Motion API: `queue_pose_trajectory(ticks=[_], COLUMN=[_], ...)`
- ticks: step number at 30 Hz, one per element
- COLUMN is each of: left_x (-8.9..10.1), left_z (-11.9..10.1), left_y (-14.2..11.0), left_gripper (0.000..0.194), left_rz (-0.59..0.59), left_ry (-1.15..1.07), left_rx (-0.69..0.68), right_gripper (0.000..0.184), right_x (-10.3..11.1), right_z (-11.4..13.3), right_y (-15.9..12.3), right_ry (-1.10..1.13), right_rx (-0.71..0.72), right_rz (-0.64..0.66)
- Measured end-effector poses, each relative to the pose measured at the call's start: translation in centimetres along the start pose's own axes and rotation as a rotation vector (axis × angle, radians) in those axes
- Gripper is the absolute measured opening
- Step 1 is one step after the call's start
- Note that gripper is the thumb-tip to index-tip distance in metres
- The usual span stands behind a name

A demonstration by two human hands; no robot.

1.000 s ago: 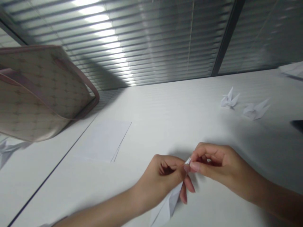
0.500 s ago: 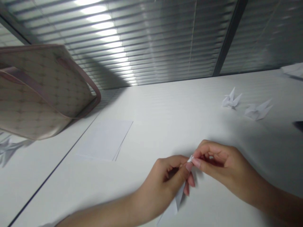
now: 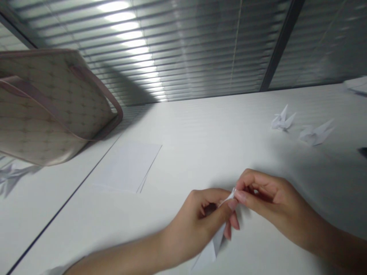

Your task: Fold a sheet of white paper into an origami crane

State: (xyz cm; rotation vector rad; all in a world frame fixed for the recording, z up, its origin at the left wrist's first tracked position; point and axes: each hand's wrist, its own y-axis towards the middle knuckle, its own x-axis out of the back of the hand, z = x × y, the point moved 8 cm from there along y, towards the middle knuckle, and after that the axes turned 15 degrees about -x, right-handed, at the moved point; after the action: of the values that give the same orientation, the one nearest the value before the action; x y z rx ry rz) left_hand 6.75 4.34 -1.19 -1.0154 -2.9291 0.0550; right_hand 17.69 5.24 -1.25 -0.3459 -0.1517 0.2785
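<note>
Between my hands is a piece of folded white paper (image 3: 218, 241), low in the middle of the view. My left hand (image 3: 197, 225) pinches it near its narrow upper tip, thumb on top, and covers much of its middle. The lower part of the paper spreads out below that hand's fingers. With thumb and forefinger, my right hand (image 3: 263, 198) grips the very tip of the same paper from the right. Both hands nearly touch there. The exact folds at the tip are too small to make out.
Two folded paper cranes (image 3: 283, 119) stand at the back right. A small stack of white sheets (image 3: 129, 166) lies left of centre on the white table (image 3: 200, 133). A patterned bag (image 3: 54, 110) with pink handles stands at the left, more folded paper (image 3: 13, 173) beside it. Window blinds (image 3: 195, 49) rise behind.
My left thumb has shifted slightly, and more of the paper's narrow tip shows between my hands. Both hands keep their pinch. The view has shifted slightly.
</note>
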Motion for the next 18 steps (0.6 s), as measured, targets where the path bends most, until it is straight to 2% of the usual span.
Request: queue_pose_trajectory(ticks=[3,6,11,18], left_x=[-0.51,-0.85,-1.04,-0.88], left_z=[0.19,0.10,-0.12,-0.25], left_y=[0.01,0.13,0.18,0.10], left_gripper=[0.051,0.049,0.044,0.032], left_rz=[0.035,0.083,0.159,0.148], left_ry=[-0.195,-0.307,-0.321,-0.349], left_rx=[0.033,0.028,0.001,-0.004], right_gripper=[0.015,0.014,0.013,0.012], right_x=[-0.09,-0.36,-0.47,-0.87], right_z=[0.01,0.03,0.30,0.46], right_y=[-0.03,-0.08,-0.41,-0.34], right_ry=[0.004,0.003,-0.005,0.054], right_rx=[-0.001,-0.008,-0.008,-0.003], right_rz=[0.022,0.074,0.104,0.147])
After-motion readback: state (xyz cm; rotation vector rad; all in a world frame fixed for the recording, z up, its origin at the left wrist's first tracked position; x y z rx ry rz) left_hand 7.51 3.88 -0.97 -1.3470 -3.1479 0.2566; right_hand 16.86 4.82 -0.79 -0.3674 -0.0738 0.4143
